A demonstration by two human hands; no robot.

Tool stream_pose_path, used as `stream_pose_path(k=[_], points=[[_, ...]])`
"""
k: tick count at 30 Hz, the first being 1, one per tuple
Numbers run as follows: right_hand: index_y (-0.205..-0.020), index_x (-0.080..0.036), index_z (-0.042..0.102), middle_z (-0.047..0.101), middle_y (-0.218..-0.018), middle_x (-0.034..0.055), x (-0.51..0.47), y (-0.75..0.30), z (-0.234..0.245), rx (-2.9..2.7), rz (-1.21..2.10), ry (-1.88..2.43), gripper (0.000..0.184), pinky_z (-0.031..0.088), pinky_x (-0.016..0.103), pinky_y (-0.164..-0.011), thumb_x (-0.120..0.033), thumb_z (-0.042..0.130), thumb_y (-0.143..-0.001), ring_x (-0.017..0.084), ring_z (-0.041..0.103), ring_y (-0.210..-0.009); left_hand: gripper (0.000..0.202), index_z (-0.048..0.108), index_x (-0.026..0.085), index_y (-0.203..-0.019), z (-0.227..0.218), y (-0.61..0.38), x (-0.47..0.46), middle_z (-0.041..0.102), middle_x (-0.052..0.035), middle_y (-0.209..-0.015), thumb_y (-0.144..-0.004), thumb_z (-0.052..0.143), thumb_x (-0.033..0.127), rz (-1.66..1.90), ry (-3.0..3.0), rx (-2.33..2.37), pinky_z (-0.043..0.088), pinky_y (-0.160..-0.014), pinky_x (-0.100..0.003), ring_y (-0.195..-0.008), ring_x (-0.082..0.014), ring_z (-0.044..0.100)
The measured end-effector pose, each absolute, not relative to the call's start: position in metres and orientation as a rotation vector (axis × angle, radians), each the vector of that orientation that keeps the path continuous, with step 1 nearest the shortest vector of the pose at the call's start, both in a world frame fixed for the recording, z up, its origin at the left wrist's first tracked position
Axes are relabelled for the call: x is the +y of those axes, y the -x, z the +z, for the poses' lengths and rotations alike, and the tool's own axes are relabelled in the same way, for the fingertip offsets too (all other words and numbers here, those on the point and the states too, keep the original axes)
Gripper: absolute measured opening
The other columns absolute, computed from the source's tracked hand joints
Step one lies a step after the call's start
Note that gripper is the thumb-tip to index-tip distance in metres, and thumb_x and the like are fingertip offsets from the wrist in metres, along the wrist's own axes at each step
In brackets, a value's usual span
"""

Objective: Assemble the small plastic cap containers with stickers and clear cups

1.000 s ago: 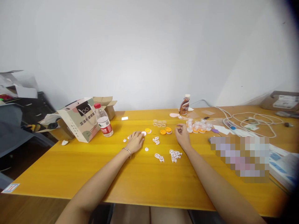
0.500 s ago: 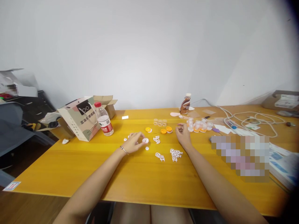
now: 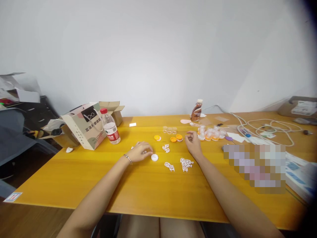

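My left hand [image 3: 140,151] rests on the yellow table [image 3: 148,191] with its fingers curled under, and nothing shows in them. A white round cap [image 3: 154,157] lies just right of its fingertips, apart from them. My right hand [image 3: 193,144] rests further right with fingers curled in a loose pinch; what it holds, if anything, is hidden. Small white cut-out pieces [image 3: 185,163] lie between and in front of the hands. Orange caps [image 3: 176,138] and small clear cups [image 3: 169,130] sit just beyond.
At the back left stand a water bottle [image 3: 110,131], a paper bag [image 3: 83,126] and a cardboard box [image 3: 114,111]. A brown drink bottle [image 3: 196,111] is at the back. Clear and orange containers [image 3: 210,133], white cables [image 3: 262,127] and booklets [image 3: 299,177] fill the right side.
My left hand picked the white cap up from near the orange caps, brought it nearer and let it go on the table. My right hand stayed put.
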State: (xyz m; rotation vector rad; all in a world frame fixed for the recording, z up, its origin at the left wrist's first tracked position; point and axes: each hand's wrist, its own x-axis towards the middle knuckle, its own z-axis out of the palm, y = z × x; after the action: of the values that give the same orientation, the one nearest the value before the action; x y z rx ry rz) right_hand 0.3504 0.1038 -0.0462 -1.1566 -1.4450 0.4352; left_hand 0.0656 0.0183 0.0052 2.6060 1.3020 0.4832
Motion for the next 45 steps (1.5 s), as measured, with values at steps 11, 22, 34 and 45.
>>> stream_pose_path(k=[11, 22, 34, 45], points=[[-0.087, -0.018, 0.048, 0.052, -0.063, -0.0008, 0.095, -0.341, -0.039, -1.525, 0.461, 1.167, 0.018, 0.039, 0.025, -0.053, -0.025, 0.045, -0.071, 0.013, 0.048, -0.054, 0.01, 0.06, 0.014, -0.074, 0.008, -0.006, 0.042, 0.063, -0.0015, -0.072, -0.07, 0.053, 0.02, 0.244, -2.341, 1.488, 0.041, -0.061, -0.02, -0.065, -0.0119, 0.056], [-0.087, -0.019, 0.052, 0.053, -0.066, -0.0002, 0.081, -0.324, -0.039, -1.734, 0.478, 1.127, 0.019, 0.04, 0.024, -0.055, -0.031, 0.043, -0.077, 0.012, 0.049, -0.056, 0.026, 0.057, 0.015, -0.088, 0.003, -0.06, 0.024, 0.06, -0.0038, -0.083, -0.075, 0.053, 0.037, 0.356, -2.455, 1.145, 0.041, -0.065, -0.019, -0.072, -0.0113, 0.054], [-0.09, -0.019, 0.053, 0.056, -0.07, 0.0008, 0.06, -0.305, -0.029, -1.894, 0.486, 1.024, 0.018, 0.041, 0.026, -0.06, -0.028, 0.042, -0.079, 0.013, 0.052, -0.063, 0.017, 0.056, 0.021, -0.092, -0.006, -0.081, 0.018, 0.058, -0.0014, -0.089, -0.082, 0.046, 0.03, 0.374, -2.719, 1.09, 0.034, -0.072, -0.022, -0.078, -0.0119, 0.054], [-0.091, -0.018, 0.054, 0.056, -0.08, 0.0031, 0.038, -0.281, -0.033, -2.151, 0.744, 0.845, 0.017, 0.044, 0.029, -0.07, -0.023, 0.048, -0.076, 0.014, 0.052, -0.073, 0.017, 0.059, 0.019, -0.083, 0.002, -0.076, 0.02, 0.059, -0.0016, -0.081, -0.081, 0.045, 0.028, 0.401, -2.676, 1.22, 0.035, -0.072, -0.023, -0.073, -0.012, 0.053]])
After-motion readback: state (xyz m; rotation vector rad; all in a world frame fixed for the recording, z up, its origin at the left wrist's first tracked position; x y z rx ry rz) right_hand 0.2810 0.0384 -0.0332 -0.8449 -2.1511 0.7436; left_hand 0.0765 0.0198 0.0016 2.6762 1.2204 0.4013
